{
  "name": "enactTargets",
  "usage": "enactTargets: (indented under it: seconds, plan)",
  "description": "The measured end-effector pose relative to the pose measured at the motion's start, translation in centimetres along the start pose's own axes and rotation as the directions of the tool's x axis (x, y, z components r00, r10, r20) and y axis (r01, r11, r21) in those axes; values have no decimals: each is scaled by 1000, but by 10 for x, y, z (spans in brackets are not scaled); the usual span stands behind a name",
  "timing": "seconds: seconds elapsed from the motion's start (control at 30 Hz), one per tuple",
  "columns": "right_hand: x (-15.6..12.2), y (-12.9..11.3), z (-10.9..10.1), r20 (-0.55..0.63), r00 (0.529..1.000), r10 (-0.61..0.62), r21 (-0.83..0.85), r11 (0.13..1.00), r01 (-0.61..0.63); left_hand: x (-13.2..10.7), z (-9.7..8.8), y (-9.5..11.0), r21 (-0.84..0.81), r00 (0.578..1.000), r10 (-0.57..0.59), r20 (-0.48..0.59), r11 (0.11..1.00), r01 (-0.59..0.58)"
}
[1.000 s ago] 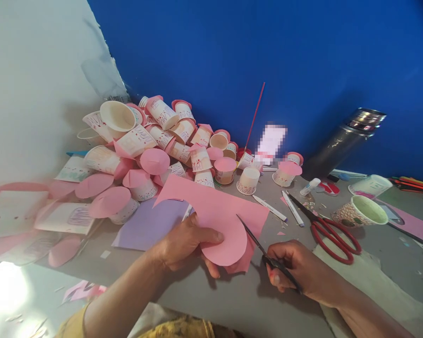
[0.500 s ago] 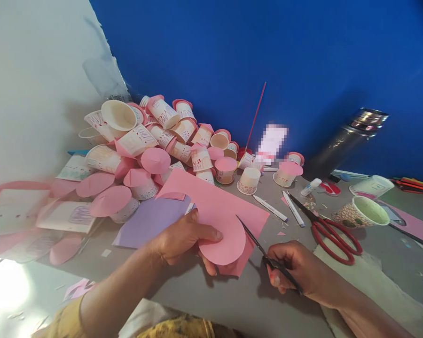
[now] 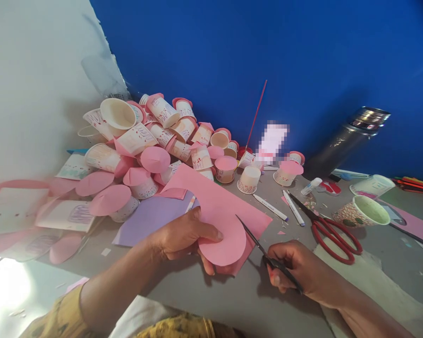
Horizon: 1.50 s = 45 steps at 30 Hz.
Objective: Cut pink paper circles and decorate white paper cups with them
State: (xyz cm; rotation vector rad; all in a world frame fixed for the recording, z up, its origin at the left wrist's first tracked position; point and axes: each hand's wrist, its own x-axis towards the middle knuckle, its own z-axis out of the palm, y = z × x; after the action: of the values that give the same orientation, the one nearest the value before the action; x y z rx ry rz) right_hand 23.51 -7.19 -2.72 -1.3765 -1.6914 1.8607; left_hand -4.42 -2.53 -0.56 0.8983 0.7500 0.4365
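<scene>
Pinched between the thumb and fingers of my left hand (image 3: 188, 234) is a sheet of pink paper (image 3: 229, 202), partly cut along a round outline. The curved piece bulges toward me, and a scallop is missing at the sheet's left side. My right hand (image 3: 289, 267) is closed around the dark handles of a pair of scissors (image 3: 255, 239). Their blades lie along the right side of the curve, with the tip over the pink paper. Beneath the sheet, to the left, lies purple paper (image 3: 137, 220) on the grey table (image 3: 197, 305).
Many paper cups with pink tops (image 3: 155, 159) are heaped at the back left. Red-handled scissors (image 3: 333, 239), white markers (image 3: 271, 207), a glue stick (image 3: 310, 187) and a patterned cup (image 3: 361, 211) lie to the right. A dark flask (image 3: 338, 145) leans near the blue wall (image 3: 268, 47).
The pink sheet has shifted very slightly to the right, and its lower flap now looks folded further under. The scissors and my right hand look almost unmoved.
</scene>
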Motion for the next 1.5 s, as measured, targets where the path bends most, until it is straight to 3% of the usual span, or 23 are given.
enactTargets:
  seconds: [0.2,0.4,1.5]
  plan:
    - [-1,4,0,-4,1000,24,-3,1000,-24,2,-2,0,-6,1000,-15,12,1000,15]
    - [1,6,1,11,1000,28,50,998,-29,1,-1,1,3,991,-27,132,1000,26]
    - [-1,1,2,25,999,38,37,999,-39,5,-9,2,61,966,-36,256,998,21]
